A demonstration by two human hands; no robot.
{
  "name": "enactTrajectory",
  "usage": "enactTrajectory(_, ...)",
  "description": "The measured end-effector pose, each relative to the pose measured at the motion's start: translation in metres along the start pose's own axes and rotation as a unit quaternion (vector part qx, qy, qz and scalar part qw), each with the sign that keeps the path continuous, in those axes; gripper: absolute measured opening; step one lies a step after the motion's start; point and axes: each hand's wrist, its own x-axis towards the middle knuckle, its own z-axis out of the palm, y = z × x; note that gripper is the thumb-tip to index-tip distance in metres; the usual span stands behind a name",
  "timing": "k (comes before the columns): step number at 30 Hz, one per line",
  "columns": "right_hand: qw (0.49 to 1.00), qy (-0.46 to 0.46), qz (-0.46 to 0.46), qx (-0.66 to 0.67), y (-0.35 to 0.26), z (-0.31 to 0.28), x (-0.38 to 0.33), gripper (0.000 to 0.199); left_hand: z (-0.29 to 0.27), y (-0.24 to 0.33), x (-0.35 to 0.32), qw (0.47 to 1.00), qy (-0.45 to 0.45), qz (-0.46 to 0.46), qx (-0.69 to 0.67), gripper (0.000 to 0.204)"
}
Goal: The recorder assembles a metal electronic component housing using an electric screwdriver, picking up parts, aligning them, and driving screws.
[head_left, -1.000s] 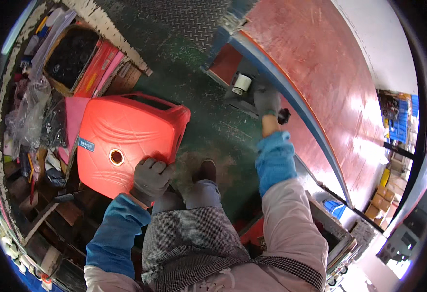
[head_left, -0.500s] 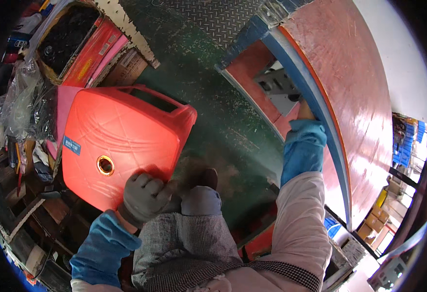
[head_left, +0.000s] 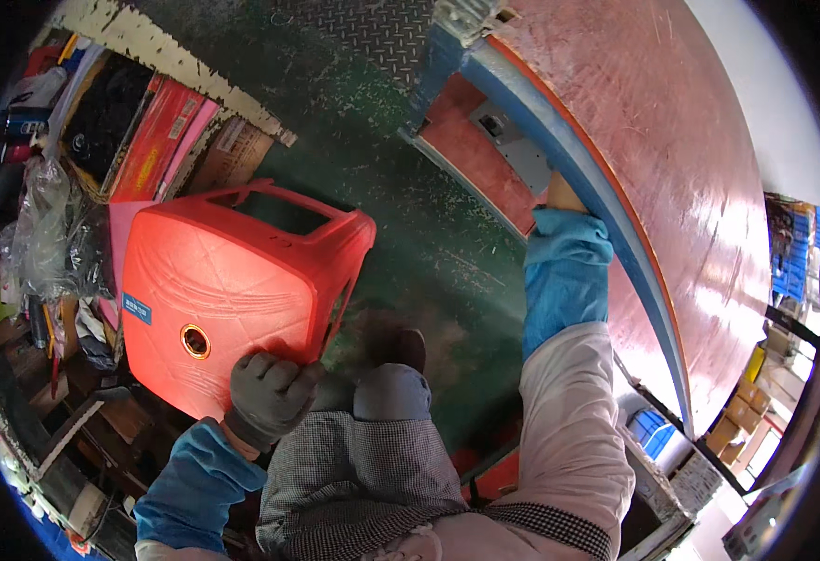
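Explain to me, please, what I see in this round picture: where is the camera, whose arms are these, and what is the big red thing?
The camera sits on a person's head and looks down, so the lens bends straight edges near the rim. The two arms rising from the bottom belong to that person, who wears blue sleeve covers. The left hand, in a grey glove, grips the edge of a red plastic stool standing on the dark green floor. The right arm reaches up under the blue edge of a reddish table; the right hand is hidden there, so I cannot tell what it holds. A knee in checked trousers shows between the arms. At the left lie boxes and plastic bags.
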Motion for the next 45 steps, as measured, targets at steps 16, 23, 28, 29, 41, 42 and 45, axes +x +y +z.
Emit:
enactTrajectory(16, 0.976, 0.196, -0.086, -0.031, 0.079, 0.119, -0.17, 0.054, 0.014, 0.028, 0.037, 0.999, 0.022, 0.033, -0.007, 0.018)
enactTrajectory(23, 0.978, -0.118, -0.101, 0.14, 0.048, -0.004, -0.466, 0.047, -0.013, 0.039, 0.002, 0.969, -0.142, -0.202, -0.001, 0.02)
enactTrajectory(28, 0.949, 0.093, 0.009, 0.302, -0.016, -0.258, -0.61, 0.045, -0.082, 0.108, -0.029, 0.914, -0.175, -0.305, -0.203, 0.026)
enactTrajectory(29, 0.93, 0.124, 0.038, 0.345, -0.03, -0.313, -0.64, 0.04, -0.079, 0.113, -0.044, 0.89, -0.152, -0.308, -0.299, 0.026)
enactTrajectory(41, 0.666, 0.72, 0.154, 0.12, 0.198, -0.622, -0.789, 0.038, -0.116, 0.165, -0.089, 0.972, -0.155, -0.023, -0.174, 0.014)
enactTrajectory(42, 0.678, 0.707, 0.181, 0.087, 0.21, -0.634, -0.782, 0.04, -0.117, 0.176, -0.086, 0.975, -0.151, -0.006, -0.165, 0.013)
enactTrajectory(45, 0.728, 0.674, 0.129, -0.001, 0.24, -0.674, -0.753, 0.041, -0.143, 0.17, -0.056, 0.979, -0.144, 0.044, -0.135, 0.011)
